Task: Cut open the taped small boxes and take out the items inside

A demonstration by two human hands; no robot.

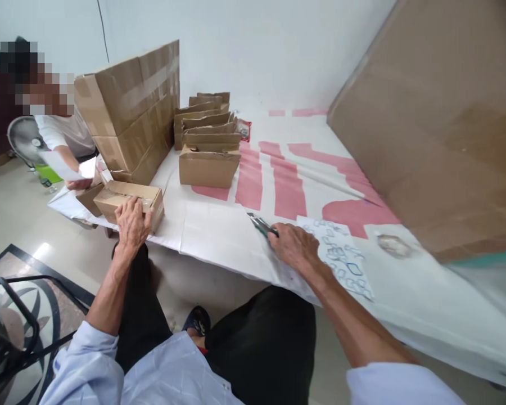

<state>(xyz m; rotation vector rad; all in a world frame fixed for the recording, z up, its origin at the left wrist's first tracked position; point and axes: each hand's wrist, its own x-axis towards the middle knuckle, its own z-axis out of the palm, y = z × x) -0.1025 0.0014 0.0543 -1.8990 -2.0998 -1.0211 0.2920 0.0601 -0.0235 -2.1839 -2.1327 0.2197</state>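
Note:
My left hand [131, 222] grips the near top edge of a small cardboard box [149, 194], its fingers bent over the top. Clear tape runs along the top of this box, which sits at the left front edge of the cloth-covered table. In my right hand [297, 244] is a utility knife [262, 226], its tip pointing left and away from me. The knife is apart from the box, low over the white cloth. Just right of that hand lies a white sheet with blue handwritten marks [335, 253], partly covered by my wrist.
Several open cardboard boxes [208, 169] stand in a row at the back. Stacked taped cartons [130, 124] rise behind the small box. A roll of clear tape [394, 246] lies right, beside a large cardboard panel [438, 129]. A person [63, 132] works with paper at left, near a fan [23, 140].

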